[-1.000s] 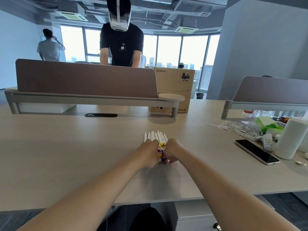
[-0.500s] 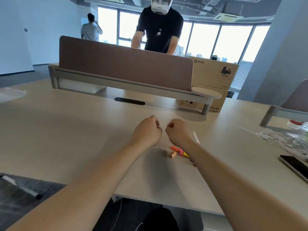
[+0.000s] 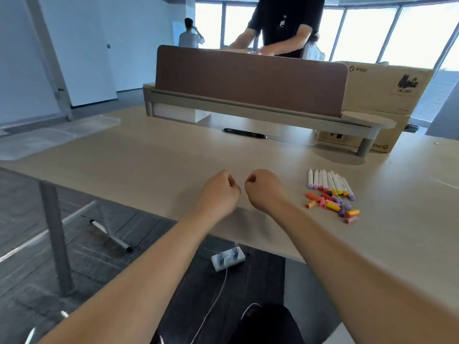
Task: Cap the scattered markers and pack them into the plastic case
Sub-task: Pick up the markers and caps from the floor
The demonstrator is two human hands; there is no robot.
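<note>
Markers (image 3: 329,182) and loose caps (image 3: 331,206) lie right of left hand (image 3: 218,193) and right hand (image 3: 266,190), both curled into fists, palms hidden.

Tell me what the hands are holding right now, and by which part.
Nothing that shows: the left hand and right hand are empty fists above the table. The markers and loose caps lie untouched to their right.

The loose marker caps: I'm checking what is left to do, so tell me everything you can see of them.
The caps are short, plastic-looking tubes in orange, red, pink, yellow and purple, lying on their sides in a loose heap on the tan table. The heap sits right at the near, coloured ends of the row of white markers. Nothing holds them.
</note>
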